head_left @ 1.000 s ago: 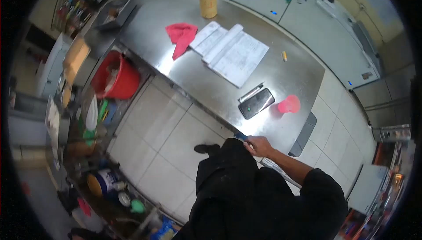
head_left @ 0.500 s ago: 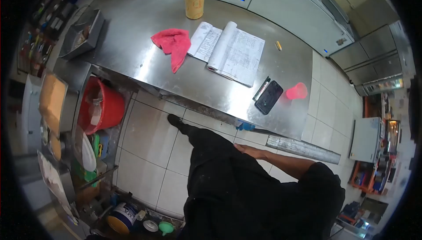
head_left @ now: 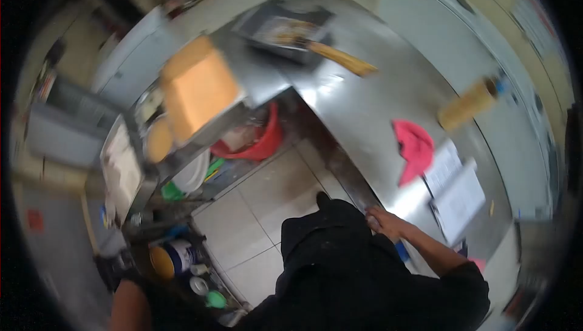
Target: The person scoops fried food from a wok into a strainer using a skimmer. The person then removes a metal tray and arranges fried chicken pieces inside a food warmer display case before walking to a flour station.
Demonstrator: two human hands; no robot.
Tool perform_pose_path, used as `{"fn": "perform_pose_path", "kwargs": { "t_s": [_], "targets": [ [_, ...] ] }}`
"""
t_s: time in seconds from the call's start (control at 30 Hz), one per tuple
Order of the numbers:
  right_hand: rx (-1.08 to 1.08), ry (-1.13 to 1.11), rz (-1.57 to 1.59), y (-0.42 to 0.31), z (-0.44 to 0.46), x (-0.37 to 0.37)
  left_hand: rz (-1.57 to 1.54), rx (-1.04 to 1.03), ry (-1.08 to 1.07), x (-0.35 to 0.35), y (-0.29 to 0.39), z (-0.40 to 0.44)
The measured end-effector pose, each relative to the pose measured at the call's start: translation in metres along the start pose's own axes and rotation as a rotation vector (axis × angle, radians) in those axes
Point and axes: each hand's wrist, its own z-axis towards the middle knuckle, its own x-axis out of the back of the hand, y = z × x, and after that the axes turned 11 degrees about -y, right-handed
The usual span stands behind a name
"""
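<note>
My right hand (head_left: 384, 223) is beside the front edge of the steel table (head_left: 364, 131), its fingers curled together; what they hold, if anything, is hidden. Of my left arm only the forearm (head_left: 130, 307) shows at the lower left, and the hand is not visible. On the table, a pink cloth (head_left: 414, 152) touches an open notebook (head_left: 458, 200). Behind them stands a yellowish roll (head_left: 467, 105). Farther left on the table, a wooden handle (head_left: 343, 59) sticks out over the rim of a grey metal tray (head_left: 252, 30).
An orange-toned rectangular tray (head_left: 200, 88) and a pale-filled tray (head_left: 124, 170) are on the left counter. Below are a red tub (head_left: 273, 134), a white oval dish (head_left: 193, 173) and a paint-like bucket (head_left: 173, 258). White freezers (head_left: 437, 40) line the back right.
The view has swung left, so the table things sit farther right and the trays show nearer the middle. My left forearm has come into view. The phone and the cup are mostly out of sight.
</note>
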Motion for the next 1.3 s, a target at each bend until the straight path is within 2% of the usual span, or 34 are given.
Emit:
{"fn": "perform_pose_path", "kwargs": {
  "t_s": [0.13, 0.2, 0.27, 0.3, 0.33, 0.4, 0.43, 0.5, 0.53, 0.57, 0.6, 0.67, 0.77, 0.83, 0.87, 0.97, 1.07, 1.17, 1.27, 1.3],
  "targets": [
    [0.143, -0.196, -0.27, -0.063, 0.053, 0.075, 0.334, 0.078, 0.16, 0.065, 0.013, -0.048],
    [0.24, -0.272, -0.328, -0.096, 0.089, 0.1, 0.592, 0.083, 0.312, 0.087, 0.036, -0.075],
    [0.387, -0.383, -0.296, -0.119, 0.126, 0.106, 1.005, 0.053, 0.554, 0.101, 0.066, -0.102],
    [0.362, -0.478, -0.316, -0.106, 0.153, 0.099, 1.207, 0.041, 0.681, 0.103, 0.076, -0.114],
    [0.392, -0.505, -0.385, -0.119, 0.175, 0.101, 1.215, 0.067, 0.721, 0.105, 0.085, -0.127],
    [0.458, -0.54, -0.519, -0.155, 0.217, 0.109, 0.505, 0.175, 0.581, 0.095, 0.092, -0.164],
    [0.359, -0.573, -0.631, -0.184, 0.23, 0.113, 0.189, 0.251, 0.584, 0.089, 0.095, -0.183],
    [0.451, -0.663, -0.723, -0.199, 0.272, 0.113, 0.318, 0.71, 0.459, 0.118, 0.055, -0.17],
    [0.494, -0.708, -0.765, -0.201, 0.294, 0.11, 0.334, 0.682, 0.342, 0.126, 0.049, -0.185],
    [0.536, -0.734, -0.655, -0.199, 0.319, 0.104, 0.358, 0.658, 0.493, 0.119, 0.039, -0.192],
    [0.526, -0.776, -0.637, -0.212, 0.338, 0.104, 0.258, 0.574, 0.601, 0.122, 0.035, -0.195],
    [0.478, -0.877, -0.607, -0.243, 0.357, 0.099, 0.258, 0.527, 0.804, 0.126, 0.039, -0.199],
    [0.189, -1.019, -0.432, -0.344, 0.371, 0.101, 0.279, 0.408, 1.065, 0.134, 0.042, -0.208],
    [0.103, -1.07, -0.56, -0.358, 0.406, 0.076, 0.279, 0.305, 1.263, 0.134, 0.047, -0.211],
    [0.065, -1.088, -0.626, -0.361, 0.427, 0.06, 0.234, 0.252, 1.236, 0.137, 0.053, -0.224],
    [0.892, -1.236, -0.863, -0.33, 0.483, 0.058, 0.146, 0.047, 1.203, 0.146, 0.053, -0.262],
    [0.756, -1.347, -0.975, -0.411, 0.494, 0.032, 0.066, -0.051, 1.253, 0.145, 0.054, -0.288],
    [0.868, -1.332, -1.058, -0.452, 0.527, -0.008, 0.137, -0.049, 1.171, 0.169, 0.06, -0.323],
    [0.779, -1.513, -1.037, -0.501, 0.567, -0.052, 0.177, 0.065, 1.126, 0.208, 0.082, -0.356],
    [0.815, -1.507, -1.048, -0.52, 0.576, -0.066, 0.138, 0.149, 1.181, 0.222, 0.1, -0.36]
  ]
}}
